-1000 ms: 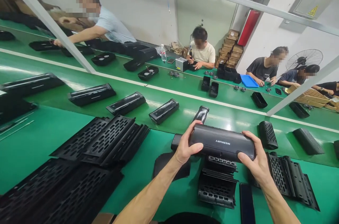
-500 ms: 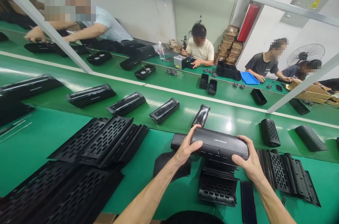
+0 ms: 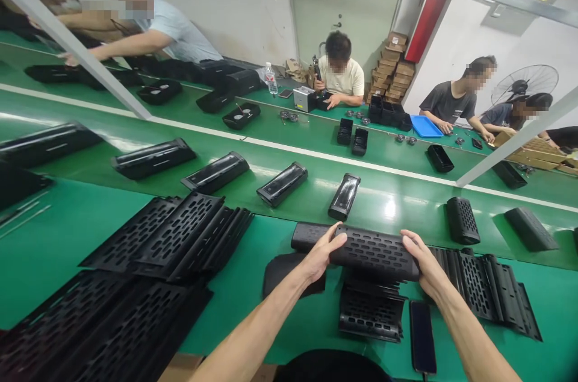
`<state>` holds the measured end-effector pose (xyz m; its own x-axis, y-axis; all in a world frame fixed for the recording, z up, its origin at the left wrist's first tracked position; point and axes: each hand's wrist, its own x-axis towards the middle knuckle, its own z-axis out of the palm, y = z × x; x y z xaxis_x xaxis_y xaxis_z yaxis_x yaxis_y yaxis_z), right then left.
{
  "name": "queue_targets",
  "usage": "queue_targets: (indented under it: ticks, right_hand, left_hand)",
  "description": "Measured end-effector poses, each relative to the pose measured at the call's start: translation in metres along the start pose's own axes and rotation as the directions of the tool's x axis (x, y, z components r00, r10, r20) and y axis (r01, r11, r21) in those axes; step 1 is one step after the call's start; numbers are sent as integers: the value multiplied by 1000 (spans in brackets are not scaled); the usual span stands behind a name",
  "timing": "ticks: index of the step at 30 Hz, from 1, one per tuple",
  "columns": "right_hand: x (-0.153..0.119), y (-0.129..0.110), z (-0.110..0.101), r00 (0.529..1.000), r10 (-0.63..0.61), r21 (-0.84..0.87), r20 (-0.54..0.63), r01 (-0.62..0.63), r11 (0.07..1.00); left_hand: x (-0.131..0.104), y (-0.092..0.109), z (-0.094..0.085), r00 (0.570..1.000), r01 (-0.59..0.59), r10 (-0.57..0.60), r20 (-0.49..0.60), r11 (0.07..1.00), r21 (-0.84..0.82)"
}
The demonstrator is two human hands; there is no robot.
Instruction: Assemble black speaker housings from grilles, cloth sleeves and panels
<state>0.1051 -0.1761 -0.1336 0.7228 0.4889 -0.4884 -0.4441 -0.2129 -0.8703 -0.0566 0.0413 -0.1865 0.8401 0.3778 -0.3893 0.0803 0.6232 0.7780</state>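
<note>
Slotted black casing: matt plastic in my fingers
Black phone: glossy, smooth screen
Green worktop: smooth, faintly shiny

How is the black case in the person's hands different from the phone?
The black case has rows of slots; the phone has a smooth front. The black case is thick and rounded, but the phone is thin and flat. Both hands hold the black case up, while the phone lies on the green table. Both are dark and longer than they are wide.
</note>
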Motion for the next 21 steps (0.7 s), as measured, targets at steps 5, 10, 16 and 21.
queue_targets:
  ticks: [5,10,16,21]
  right_hand:
    - [-7,14,-6,994,-111,48,18,110,993]
    - [1,16,-7,998,-54,32,-21,55,998]
    - [-6,10,-14,998,-12,75,60,7,997]
    - [-6,19,-13,999,-51,71,8,50,996]
  left_hand:
    - [-1,-6,-7,997,-77,77,-19,997,-16]
    - [2,-19,-5,996,-72,72,-45,997,-4]
    - [0,-16,-5,995,-85,86,46,996,-17]
    - [5,-19,0,999,-53,53,4,999,6]
